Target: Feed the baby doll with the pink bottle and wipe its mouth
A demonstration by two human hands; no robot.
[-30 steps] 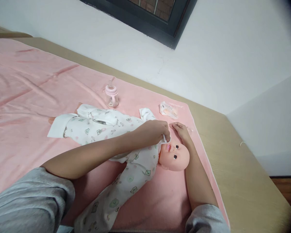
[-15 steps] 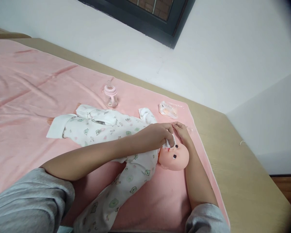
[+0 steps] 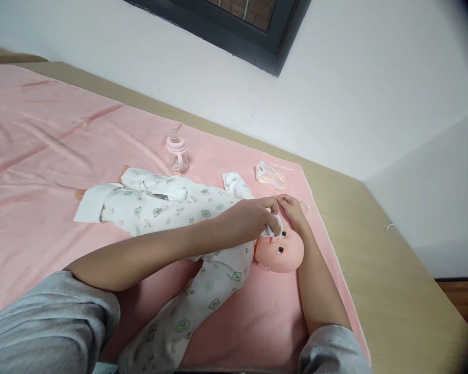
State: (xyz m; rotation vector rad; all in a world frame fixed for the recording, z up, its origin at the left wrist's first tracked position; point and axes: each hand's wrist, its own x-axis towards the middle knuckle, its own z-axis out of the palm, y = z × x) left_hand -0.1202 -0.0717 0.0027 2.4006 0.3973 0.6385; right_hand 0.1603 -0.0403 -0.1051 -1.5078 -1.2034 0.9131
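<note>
A baby doll (image 3: 278,255) in a white printed sleepsuit (image 3: 203,205) lies on its back on a pink blanket (image 3: 62,140), head to the right. My left hand (image 3: 253,218) reaches over the doll's chest. Its fingers are closed on a small white cloth or wipe (image 3: 271,228), pressed to the face beside the mouth. Along the far side of the doll's head rests my right hand (image 3: 291,209), fingers stretched out with their tips by my left knuckles. Whether the right fingers touch the head is partly hidden.
A pink-lidded baby bottle (image 3: 177,154) stands beyond the doll's legs. Near the blanket's far right corner lies a small plastic packet (image 3: 270,175). A small clear item (image 3: 304,206) sits behind my right hand. The wooden tabletop (image 3: 359,244) borders a white wall (image 3: 335,104).
Both hands stay at the doll's head. The left fingers and the white cloth have shifted only very slightly against the face.
</note>
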